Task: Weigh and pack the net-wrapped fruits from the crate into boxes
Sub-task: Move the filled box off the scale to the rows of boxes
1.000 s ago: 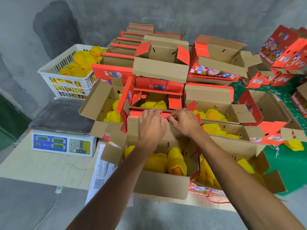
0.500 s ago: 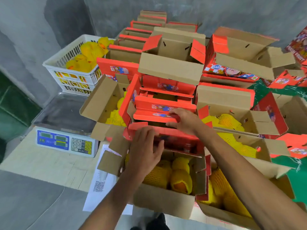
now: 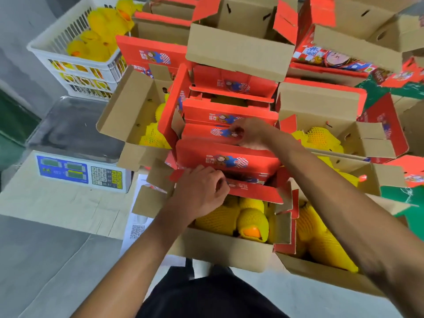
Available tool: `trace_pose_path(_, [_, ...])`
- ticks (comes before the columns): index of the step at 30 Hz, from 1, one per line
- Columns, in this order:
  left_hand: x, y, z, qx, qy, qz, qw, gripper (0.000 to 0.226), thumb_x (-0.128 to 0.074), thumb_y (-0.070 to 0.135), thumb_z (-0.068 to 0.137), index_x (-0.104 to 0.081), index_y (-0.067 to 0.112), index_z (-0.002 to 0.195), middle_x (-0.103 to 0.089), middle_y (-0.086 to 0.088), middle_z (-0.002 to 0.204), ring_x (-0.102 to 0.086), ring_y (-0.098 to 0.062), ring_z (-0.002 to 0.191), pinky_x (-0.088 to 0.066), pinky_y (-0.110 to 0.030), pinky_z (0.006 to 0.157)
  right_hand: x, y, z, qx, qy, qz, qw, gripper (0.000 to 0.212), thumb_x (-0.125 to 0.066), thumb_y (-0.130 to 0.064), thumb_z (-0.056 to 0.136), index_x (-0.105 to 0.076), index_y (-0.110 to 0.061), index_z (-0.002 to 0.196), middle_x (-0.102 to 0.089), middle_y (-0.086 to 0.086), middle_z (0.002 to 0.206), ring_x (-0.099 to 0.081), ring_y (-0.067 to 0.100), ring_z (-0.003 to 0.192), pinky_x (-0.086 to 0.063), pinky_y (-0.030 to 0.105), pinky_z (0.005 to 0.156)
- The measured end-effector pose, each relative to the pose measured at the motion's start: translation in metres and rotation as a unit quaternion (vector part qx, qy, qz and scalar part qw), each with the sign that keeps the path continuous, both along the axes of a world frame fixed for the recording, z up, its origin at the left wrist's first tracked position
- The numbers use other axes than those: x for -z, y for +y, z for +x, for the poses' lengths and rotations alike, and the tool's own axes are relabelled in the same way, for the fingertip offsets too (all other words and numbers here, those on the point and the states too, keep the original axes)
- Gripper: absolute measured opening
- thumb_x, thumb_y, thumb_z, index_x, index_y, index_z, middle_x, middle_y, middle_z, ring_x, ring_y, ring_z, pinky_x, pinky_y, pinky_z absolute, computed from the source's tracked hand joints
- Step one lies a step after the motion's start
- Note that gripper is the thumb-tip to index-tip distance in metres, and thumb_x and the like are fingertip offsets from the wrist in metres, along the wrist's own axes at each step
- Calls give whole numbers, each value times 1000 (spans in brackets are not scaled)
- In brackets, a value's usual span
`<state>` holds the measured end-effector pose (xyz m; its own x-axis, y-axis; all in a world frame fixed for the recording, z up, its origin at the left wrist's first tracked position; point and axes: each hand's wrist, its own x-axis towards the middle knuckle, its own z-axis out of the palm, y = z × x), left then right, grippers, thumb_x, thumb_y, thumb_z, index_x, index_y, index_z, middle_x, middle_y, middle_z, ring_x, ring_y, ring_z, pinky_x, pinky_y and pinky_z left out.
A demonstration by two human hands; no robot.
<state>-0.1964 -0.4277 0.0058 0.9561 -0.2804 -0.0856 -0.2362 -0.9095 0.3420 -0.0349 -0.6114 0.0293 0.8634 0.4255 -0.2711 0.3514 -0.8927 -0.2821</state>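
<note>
Table (image 3: pixel 57 203) stacked with boxes | left hand (image 3: pixel 199 191) fingers pinch red flap (image 3: pixel 254 191) | right hand (image 3: pixel 252 134) grips far flap (image 3: pixel 206 133)

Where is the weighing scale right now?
The scale sits at the left of the head view, on the pale table, just in front of the white crate of net-wrapped fruits.

Both bare forearms reach forward over the near box (image 3: pixel 220 249). The left hand (image 3: pixel 202 191) sits at the box's far-left edge, knuckles up, fingers curled — pinching the red flap there. The right hand (image 3: pixel 250 134) lies just beyond the box, wrist bent, fingertips curled onto a red flap.
</note>
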Motion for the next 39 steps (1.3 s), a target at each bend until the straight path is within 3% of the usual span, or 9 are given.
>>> trace_pose_path(5, [23, 8, -2, 53, 80, -3, 995, 48, -39, 50, 103, -41, 31, 148, -41, 9, 153, -31, -17, 143, -18, -39, 120, 0, 6, -2, 17, -17, -15, 1000, 43, -73, -28, 90, -65, -23, 132, -66, 5, 132, -61, 27, 116, -50, 36, 99])
trace_pose_path(10, [42, 13, 0, 62, 82, -51, 993, 56, -43, 55, 102, -30, 35, 153, -32, 11, 157, -20, -14, 149, -2, -40, 125, -1, 6, -4, 28, -18, -8, 999, 41, -74, -31, 89, -69, -22, 128, -69, 4, 128, -63, 27, 113, -49, 33, 95])
trace_pose_path(18, [58, 12, -8, 26, -55, -157, 986, 53, -68, 51, 91, -58, 26, 136, -56, 7, 134, -47, -18, 128, -27, -34, 115, 2, 3, -9, 39, -18, 17, 999, 43, -76, -34, 88, -70, -19, 127, -70, 5, 126, -64, 27, 112, -51, 36, 98])
trace_pose_path(22, [40, 2, 1, -5, -130, -171, 977, 64, -77, 40, 85, -51, 21, 140, -52, 0, 135, -46, -21, 126, -41, -39, 109, 2, 0, -9, 35, -22, 42, 998, 36, -77, -37, 87, -74, -18, 118, -73, 4, 117, -66, 26, 104, -54, 37, 93])
trace_pose_path(26, [22, -7, 11, -9, -166, -81, 983, 84, -82, 37, 78, -40, 19, 149, -41, -9, 148, -31, -28, 139, -32, -55, 118, 0, -4, -5, 66, -14, 87, 994, 39, -80, -44, 84, -73, -15, 108, -74, 4, 107, -67, 24, 97, -55, 39, 87])
trace_pose_path(29, [14, -3, 23, -19, -145, -47, 988, 86, -78, 38, 80, -35, 20, 152, -38, -7, 152, -30, -29, 145, -23, -54, 122, -3, -8, -3, 58, -8, 110, 992, 32, -77, -50, 85, -72, -20, 96, -71, -1, 95, -66, 22, 88, -53, 36, 72])
trace_pose_path(31, [9, 1, 33, -21, -159, -32, 987, 69, -77, 37, 82, -47, 19, 142, -52, -3, 135, -45, -26, 132, -30, -47, 118, -5, -10, 0, 48, -10, 107, 993, 31, -74, -53, 88, -73, -23, 96, -70, -2, 92, -64, 20, 84, -49, 33, 66])
trace_pose_path(35, [9, 4, 32, 7, -177, -28, 984, 26, -78, 30, 80, -62, 21, 98, -60, 4, 96, -58, -21, 96, -40, -36, 86, -4, -12, 8, 36, -22, 100, 994, 35, -63, -58, 94, -73, -26, 105, -68, -6, 90, -61, 13, 80, -43, 28, 61])
trace_pose_path(39, [25, 3, 8, 5, -170, -22, 985, 34, -86, 26, 69, -59, 23, 89, -59, 6, 86, -58, -18, 83, -36, -29, 70, 3, -14, 15, 27, -62, 86, 994, 44, -51, -63, 98, -71, -24, 100, -67, -4, 83, -62, 21, 80, -45, 30, 65])
